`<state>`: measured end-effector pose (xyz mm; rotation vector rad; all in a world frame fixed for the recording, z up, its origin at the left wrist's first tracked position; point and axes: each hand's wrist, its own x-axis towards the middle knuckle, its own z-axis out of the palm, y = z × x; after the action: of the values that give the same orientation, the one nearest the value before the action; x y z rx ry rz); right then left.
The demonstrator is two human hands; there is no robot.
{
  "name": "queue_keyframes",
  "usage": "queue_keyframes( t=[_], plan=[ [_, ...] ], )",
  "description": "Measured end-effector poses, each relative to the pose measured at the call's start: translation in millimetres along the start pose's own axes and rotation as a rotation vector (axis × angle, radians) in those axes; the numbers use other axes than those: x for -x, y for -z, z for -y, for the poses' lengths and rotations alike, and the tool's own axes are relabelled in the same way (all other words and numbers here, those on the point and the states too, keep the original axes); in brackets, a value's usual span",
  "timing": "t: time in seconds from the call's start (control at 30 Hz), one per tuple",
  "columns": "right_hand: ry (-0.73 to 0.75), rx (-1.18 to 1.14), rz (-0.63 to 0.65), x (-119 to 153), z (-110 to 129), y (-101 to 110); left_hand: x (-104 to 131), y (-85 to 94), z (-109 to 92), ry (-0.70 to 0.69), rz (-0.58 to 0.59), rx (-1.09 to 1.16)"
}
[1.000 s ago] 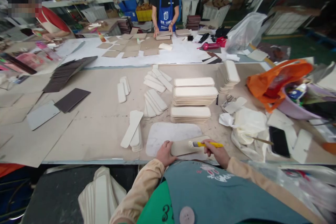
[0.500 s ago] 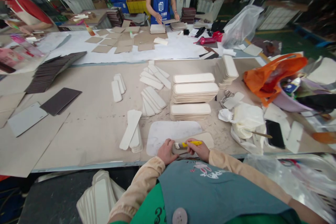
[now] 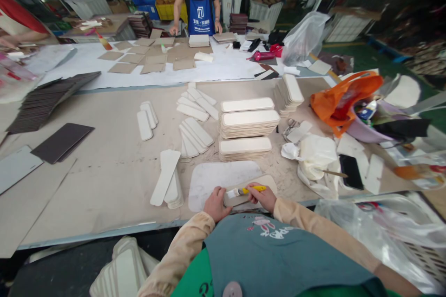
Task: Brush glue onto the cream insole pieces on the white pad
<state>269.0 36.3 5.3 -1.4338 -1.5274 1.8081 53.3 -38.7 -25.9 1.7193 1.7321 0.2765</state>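
My right hand [image 3: 261, 196] is closed around a brush [image 3: 256, 189] with a yellow handle, its pale bristles against a beige rounded panel [image 3: 266, 181]. At the panel's left end, my left hand [image 3: 216, 204] grips its edge. Beneath the panel lies a whitish rounded sheet [image 3: 205, 178] near the table's front edge. Just beyond are stacks of cream rounded strips [image 3: 245, 145]. Fanned strips [image 3: 195, 137] lie to their left, and more overlapping strips [image 3: 165, 176] sit left of the sheet.
To the right are a white plastic bag [image 3: 317, 153] with a stick on it, scissors [image 3: 291, 125], a black phone [image 3: 351, 171] and an orange bag [image 3: 344, 97]. Dark panels [image 3: 62, 141] lie left. Across the table stands a person in a blue apron [image 3: 200, 9].
The view has shifted, so most things appear further left. The brush has moved slightly along the panel. The person opposite has lowered a board and parted their hands.
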Motion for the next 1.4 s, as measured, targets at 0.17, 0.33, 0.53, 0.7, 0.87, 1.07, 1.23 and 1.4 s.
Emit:
queue_keyframes(
  t=[0.17, 0.33, 0.53, 0.7, 0.87, 1.07, 1.23, 1.4],
  plan=[
    [-0.038, 0.018, -0.138, 4, -4, 29, -1, -0.6, 0, 0.001, 0.006, 0.012],
    [-0.049, 0.034, -0.231, 9, -7, 64, -2, 0.5, -2, 0.033, 0.015, 0.024],
    [-0.092, 0.038, -0.333, 11, -12, 96, -2, -0.2, -2, 0.031, 0.017, 0.007],
    [-0.109, 0.037, -0.437, 16, -14, 106, -3, -1.7, 0, 0.018, 0.007, -0.003],
    [-0.048, 0.010, -0.425, 23, -5, 92, -1, -0.8, -2, 0.020, 0.005, 0.008],
    [-0.065, -0.127, -0.025, 15, 9, 30, 0, 0.7, -4, 0.018, -0.002, -0.001],
    [-0.049, -0.088, 0.165, 3, 10, -11, 1, -0.5, -3, -0.007, -0.014, 0.009],
    [-0.061, -0.060, 0.191, -1, 5, -18, 1, -2.0, -2, -0.009, -0.026, 0.009]
  ],
)
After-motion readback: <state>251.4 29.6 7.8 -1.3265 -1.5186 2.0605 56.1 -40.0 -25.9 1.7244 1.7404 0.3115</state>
